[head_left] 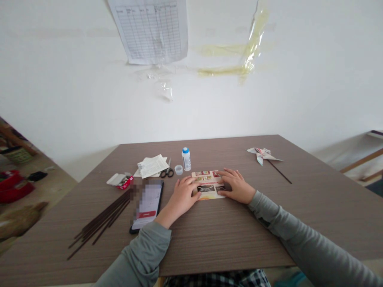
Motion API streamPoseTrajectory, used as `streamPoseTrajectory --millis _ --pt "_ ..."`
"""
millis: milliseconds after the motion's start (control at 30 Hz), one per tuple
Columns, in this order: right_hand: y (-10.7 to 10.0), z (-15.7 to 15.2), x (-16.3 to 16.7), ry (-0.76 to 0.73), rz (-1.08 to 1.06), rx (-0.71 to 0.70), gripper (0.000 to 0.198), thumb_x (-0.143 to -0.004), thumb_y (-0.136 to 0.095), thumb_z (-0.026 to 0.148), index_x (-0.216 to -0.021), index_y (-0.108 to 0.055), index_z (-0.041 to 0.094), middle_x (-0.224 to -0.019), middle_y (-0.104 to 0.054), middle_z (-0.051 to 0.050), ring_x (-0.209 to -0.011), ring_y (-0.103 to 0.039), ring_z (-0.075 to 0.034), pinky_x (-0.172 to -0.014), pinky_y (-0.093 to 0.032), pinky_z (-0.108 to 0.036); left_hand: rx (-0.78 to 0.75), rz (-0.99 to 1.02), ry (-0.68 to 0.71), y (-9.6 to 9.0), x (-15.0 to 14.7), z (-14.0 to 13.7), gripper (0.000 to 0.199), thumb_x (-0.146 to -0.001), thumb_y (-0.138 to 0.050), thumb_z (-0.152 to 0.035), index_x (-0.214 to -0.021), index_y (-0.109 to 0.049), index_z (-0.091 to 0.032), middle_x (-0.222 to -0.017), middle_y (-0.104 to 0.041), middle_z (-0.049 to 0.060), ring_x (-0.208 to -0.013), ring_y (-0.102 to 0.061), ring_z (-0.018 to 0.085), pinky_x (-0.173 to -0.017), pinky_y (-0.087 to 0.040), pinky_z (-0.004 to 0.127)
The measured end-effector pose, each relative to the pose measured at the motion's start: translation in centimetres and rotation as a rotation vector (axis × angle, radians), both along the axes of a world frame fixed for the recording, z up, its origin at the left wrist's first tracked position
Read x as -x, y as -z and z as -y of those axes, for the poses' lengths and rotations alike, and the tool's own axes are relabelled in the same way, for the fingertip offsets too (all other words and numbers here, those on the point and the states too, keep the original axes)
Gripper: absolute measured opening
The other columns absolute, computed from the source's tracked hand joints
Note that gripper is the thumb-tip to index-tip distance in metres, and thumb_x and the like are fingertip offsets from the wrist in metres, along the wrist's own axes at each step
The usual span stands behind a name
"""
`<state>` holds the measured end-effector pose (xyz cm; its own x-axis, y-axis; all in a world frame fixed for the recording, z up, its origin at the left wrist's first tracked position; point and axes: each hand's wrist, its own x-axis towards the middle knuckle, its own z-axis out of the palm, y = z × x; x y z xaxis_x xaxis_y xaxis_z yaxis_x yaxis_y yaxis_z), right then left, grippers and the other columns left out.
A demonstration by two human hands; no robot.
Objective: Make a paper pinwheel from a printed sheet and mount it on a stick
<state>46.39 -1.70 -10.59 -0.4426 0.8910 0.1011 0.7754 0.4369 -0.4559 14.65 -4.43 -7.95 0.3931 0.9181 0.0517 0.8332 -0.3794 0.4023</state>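
Observation:
A small printed paper sheet [207, 190] with red, white and yellow pictures lies flat on the table before me. At its left side, my left hand [186, 194] rests with its fingertips and thumb on the paper, spread apart. My right hand [237, 186] touches the right side in the same way, fingers stretched out and thumb on the lower part. Both hands partly cover the sheet's side edges. Just beyond it stand a white bottle with a blue cap [186, 159] and a small translucent cup or cap [178, 170].
Black scissors [166, 172], folded papers [152, 166] and an opened red-and-white box [120, 181] lie left of centre. Closer are a phone [148, 207] and several dark sticks [103, 219]. A paper pinwheel on a stick [263, 155] lies at the right. The wall [209, 115] borders the table's back.

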Motion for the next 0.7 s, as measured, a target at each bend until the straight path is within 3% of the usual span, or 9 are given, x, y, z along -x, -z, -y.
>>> streamPoseTrajectory --millis 233,467,700 --pt "-0.02 0.48 0.79 -0.07 -0.04 -0.02 0.035 -0.107 -0.1 0.06 -0.116 -0.086 0.03 -0.189 -0.076 -0.018 -0.188 -0.056 -0.055 -0.154 -0.024 -0.101 0.017 -0.025 -0.024 -0.25 -0.49 0.21 0.044 -0.118 -0.083 -0.034 -0.162 -0.091 -0.032 -0.19 -0.077 0.014 -0.186 -0.061 0.052 -0.158 -0.041 0.081" --pt "-0.19 0.33 0.29 -0.094 -0.001 0.005 0.032 -0.112 -0.094 0.055 -0.13 -0.091 0.029 -0.182 -0.081 -0.018 -0.176 -0.068 -0.053 -0.148 -0.028 -0.107 -0.035 -0.104 -0.024 0.13 -0.09 -0.3 0.053 -0.118 -0.078 -0.022 -0.167 -0.089 -0.038 -0.191 -0.077 0.009 -0.185 -0.064 0.046 -0.157 -0.049 0.076" --pt "-0.43 0.32 -0.12 -0.167 0.042 -0.081 0.028 -0.111 -0.098 0.051 -0.136 -0.099 0.039 -0.165 -0.091 -0.013 -0.156 -0.081 -0.048 -0.147 -0.033 -0.104 -0.054 -0.098 -0.011 -0.2 0.11 -0.06 0.07 -0.116 -0.061 -0.005 -0.164 -0.091 -0.046 -0.187 -0.081 0.005 -0.184 -0.065 0.043 -0.154 -0.047 0.084"
